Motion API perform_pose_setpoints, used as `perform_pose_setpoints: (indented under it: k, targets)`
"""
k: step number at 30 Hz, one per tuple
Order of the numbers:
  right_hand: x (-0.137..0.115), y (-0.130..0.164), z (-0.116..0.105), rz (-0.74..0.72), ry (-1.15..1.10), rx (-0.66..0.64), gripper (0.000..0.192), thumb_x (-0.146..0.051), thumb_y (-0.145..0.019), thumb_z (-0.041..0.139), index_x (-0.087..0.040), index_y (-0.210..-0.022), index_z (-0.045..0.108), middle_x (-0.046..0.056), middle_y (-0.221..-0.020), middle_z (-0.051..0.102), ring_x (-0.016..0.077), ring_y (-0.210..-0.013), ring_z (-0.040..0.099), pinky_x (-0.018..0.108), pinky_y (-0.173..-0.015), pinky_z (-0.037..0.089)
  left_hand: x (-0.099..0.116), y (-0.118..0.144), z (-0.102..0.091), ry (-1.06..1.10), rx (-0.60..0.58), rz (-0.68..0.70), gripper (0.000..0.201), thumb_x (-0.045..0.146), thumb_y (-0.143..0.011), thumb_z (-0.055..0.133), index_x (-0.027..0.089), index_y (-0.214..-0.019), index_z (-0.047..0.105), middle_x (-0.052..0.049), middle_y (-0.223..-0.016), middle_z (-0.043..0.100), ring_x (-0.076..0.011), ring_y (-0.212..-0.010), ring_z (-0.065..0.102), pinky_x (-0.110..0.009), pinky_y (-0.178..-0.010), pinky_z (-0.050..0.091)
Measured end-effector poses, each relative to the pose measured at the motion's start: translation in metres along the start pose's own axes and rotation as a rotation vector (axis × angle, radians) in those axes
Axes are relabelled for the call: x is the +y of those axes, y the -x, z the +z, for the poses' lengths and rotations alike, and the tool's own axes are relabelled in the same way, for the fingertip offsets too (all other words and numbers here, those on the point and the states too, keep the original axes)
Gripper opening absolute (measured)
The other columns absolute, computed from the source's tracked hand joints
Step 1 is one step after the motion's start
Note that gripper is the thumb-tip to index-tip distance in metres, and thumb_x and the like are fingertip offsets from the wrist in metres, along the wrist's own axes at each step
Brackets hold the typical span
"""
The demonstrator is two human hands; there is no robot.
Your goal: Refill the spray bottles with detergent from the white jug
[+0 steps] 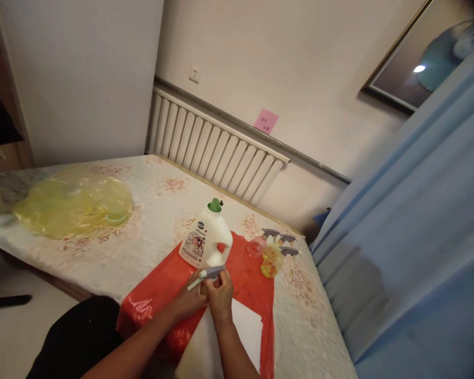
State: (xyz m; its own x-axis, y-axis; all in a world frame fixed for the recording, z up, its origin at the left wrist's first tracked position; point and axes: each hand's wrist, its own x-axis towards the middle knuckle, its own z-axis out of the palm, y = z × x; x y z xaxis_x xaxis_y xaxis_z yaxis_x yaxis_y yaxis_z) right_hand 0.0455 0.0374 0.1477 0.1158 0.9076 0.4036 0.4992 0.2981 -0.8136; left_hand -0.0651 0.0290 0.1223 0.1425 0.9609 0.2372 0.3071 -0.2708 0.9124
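Observation:
Both hands are together over the red plastic sheet, closed around a spray bottle (212, 272) with a grey head and a pale trigger; its body is mostly hidden by my fingers. My left hand (193, 296) wraps it from the left, below the trigger. My right hand (221, 296) grips at the head and neck from the right. Just beyond them a large white jug (203, 239) with a flower label stands upright, a green piece (214, 206) in its mouth. To the right, several small spray bottles (272, 260) with grey heads, pink and yellow, stand close together.
The red plastic sheet (150, 292) lies on a flowered tablecloth (154, 210). White paper (248, 329) is under my right forearm. A yellow plastic bag (71, 202) with a green lid (116, 217) lies at left. A radiator (213, 142) is behind the table, a blue curtain (403, 221) at right.

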Motion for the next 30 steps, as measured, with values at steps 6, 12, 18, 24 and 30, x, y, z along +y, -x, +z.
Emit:
perform_pose_setpoints:
  k: [6, 12, 18, 24, 30]
  targets:
    - [0.005, -0.002, 0.005, 0.04, 0.002, 0.031, 0.015, -0.022, -0.06, 0.071, -0.019, -0.065, 0.058, -0.006, -0.063, 0.048, 0.0129, -0.056, 0.043, 0.025, -0.056, 0.037, 0.011, 0.0, -0.003, -0.005, -0.041, 0.01, 0.008, 0.019, -0.07, 0.059, 0.019, -0.074, 0.066, -0.001, -0.079, 0.073, -0.0217, -0.081, 0.067, -0.028, -0.072, 0.051]
    - [0.004, 0.0, -0.009, -0.004, -0.074, -0.069, 0.01, -0.027, -0.071, 0.064, -0.019, -0.07, 0.06, -0.004, -0.067, 0.053, 0.0143, -0.061, 0.049, 0.025, -0.06, 0.042, 0.012, -0.002, -0.004, 0.016, -0.005, 0.043, 0.023, 0.02, -0.073, 0.061, 0.017, -0.095, 0.068, -0.007, -0.098, 0.075, -0.0238, -0.091, 0.068, -0.03, -0.081, 0.053]
    - [0.006, -0.001, -0.023, -0.034, -0.153, -0.156, 0.01, -0.028, -0.074, 0.062, -0.019, -0.073, 0.065, -0.002, -0.071, 0.058, 0.0159, -0.067, 0.055, 0.025, -0.065, 0.046, 0.002, -0.002, 0.0, 0.036, 0.033, 0.067, 0.033, 0.025, -0.077, 0.062, 0.018, -0.109, 0.064, -0.01, -0.11, 0.071, -0.0261, -0.102, 0.067, -0.035, -0.09, 0.053]
    - [0.004, -0.007, -0.016, 0.035, -0.169, -0.147, 0.012, -0.024, -0.066, 0.067, -0.018, -0.077, 0.064, -0.003, -0.067, 0.06, 0.0147, -0.062, 0.054, 0.023, -0.06, 0.046, -0.005, -0.001, 0.001, 0.017, 0.078, 0.072, 0.041, 0.021, -0.073, 0.063, 0.018, -0.113, 0.058, -0.01, -0.112, 0.065, -0.0271, -0.106, 0.061, -0.04, -0.093, 0.05]
    - [-0.003, -0.007, -0.013, 0.052, -0.105, -0.1, 0.017, -0.024, -0.062, 0.07, -0.019, -0.072, 0.057, -0.005, -0.064, 0.058, 0.0131, -0.057, 0.052, 0.023, -0.057, 0.043, -0.004, -0.002, 0.001, 0.016, 0.084, 0.056, 0.046, 0.016, -0.069, 0.065, 0.02, -0.114, 0.059, -0.006, -0.107, 0.065, -0.0253, -0.103, 0.061, -0.041, -0.096, 0.048]
